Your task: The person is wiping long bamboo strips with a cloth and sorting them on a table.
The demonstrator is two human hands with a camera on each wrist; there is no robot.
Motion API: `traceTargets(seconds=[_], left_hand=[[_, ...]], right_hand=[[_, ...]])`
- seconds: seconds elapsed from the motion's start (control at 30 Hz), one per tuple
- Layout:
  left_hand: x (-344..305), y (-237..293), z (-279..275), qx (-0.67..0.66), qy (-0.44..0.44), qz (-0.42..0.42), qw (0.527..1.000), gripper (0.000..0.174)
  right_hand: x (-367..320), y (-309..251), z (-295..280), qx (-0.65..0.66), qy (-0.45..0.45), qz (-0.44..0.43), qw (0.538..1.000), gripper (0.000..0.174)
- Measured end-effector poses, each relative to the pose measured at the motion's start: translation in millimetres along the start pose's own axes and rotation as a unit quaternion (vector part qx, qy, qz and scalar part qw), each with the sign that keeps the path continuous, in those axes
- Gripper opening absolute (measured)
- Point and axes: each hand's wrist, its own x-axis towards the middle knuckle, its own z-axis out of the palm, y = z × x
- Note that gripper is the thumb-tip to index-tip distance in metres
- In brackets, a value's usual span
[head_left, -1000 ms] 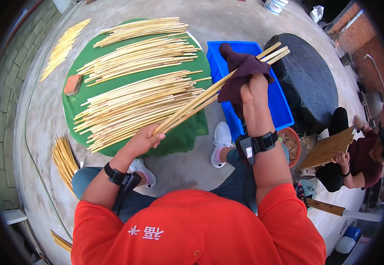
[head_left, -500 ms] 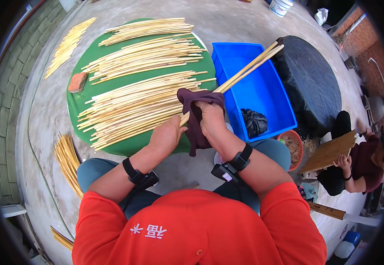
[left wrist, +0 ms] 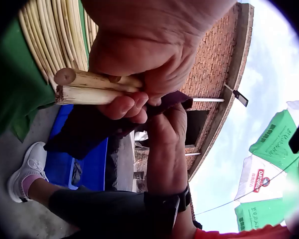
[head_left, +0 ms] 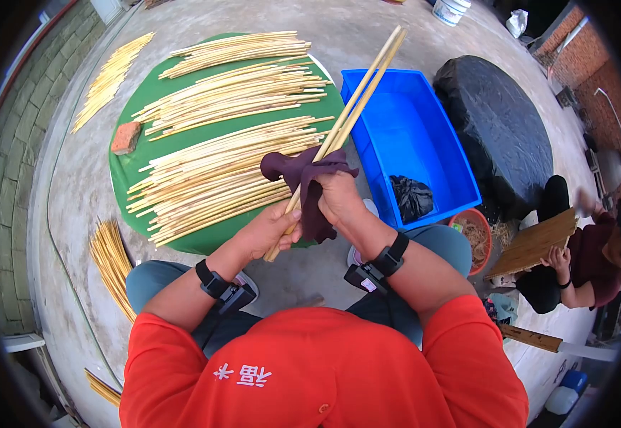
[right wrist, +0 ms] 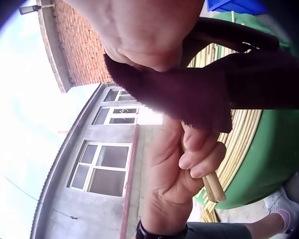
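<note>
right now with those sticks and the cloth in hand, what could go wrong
The held sticks could slip, since the left hand grips them near their lower ends. Their long upper parts slant out close to the laid-out rows, so a swing might knock those askew. The purple cloth hangs loose below the right hand and may snag.

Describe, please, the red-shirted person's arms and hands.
Short red sleeves leave the forearms bare. Each wrist wears a black strap with a dark, boxy device; the right device shows a small white label. The left hand and right hand are without gloves.
</note>
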Motion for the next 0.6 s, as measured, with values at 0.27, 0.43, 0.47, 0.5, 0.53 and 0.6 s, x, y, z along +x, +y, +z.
traceTargets(seconds=[0.27, 0.43, 0.47, 0.5, 0.53, 0.6], left_hand=[[-14.3, 9.3, -5.7, 0.186, 0.048, 0.014, 0.981, 0.019], [-25.4, 7.4, -49.4, 0.418, 0.049, 0.036, 0.907, 0.023], [-30.3, 13.4, -57.3, 0.439, 0.052, 0.034, 0.896, 0.024], [-33.7, 15.8, -69.9, 0.461, 0.050, 0.043, 0.885, 0.027], [-38.0, 18.7, -82.3, 0.482, 0.047, 0.053, 0.873, 0.029], [-51.2, 31.7, -97.7, 0.491, 0.063, 0.036, 0.868, 0.028]], right_hand=[[32.3, -55.4, -10.5, 0.032, 0.075, -0.131, 0.988, 0.013], [36.6, -114.4, -29.4, 0.046, 0.146, -0.259, 0.954, 0.012], [38.2, -122.9, -34.7, 0.039, 0.164, -0.283, 0.944, 0.011], [39.1, -131.9, -40.1, 0.059, 0.168, -0.292, 0.940, 0.012], [40.4, -140.5, -45.9, 0.078, 0.172, -0.302, 0.935, 0.014], [45.8, -156.0, -55.9, 0.089, 0.201, -0.317, 0.922, 0.013]])
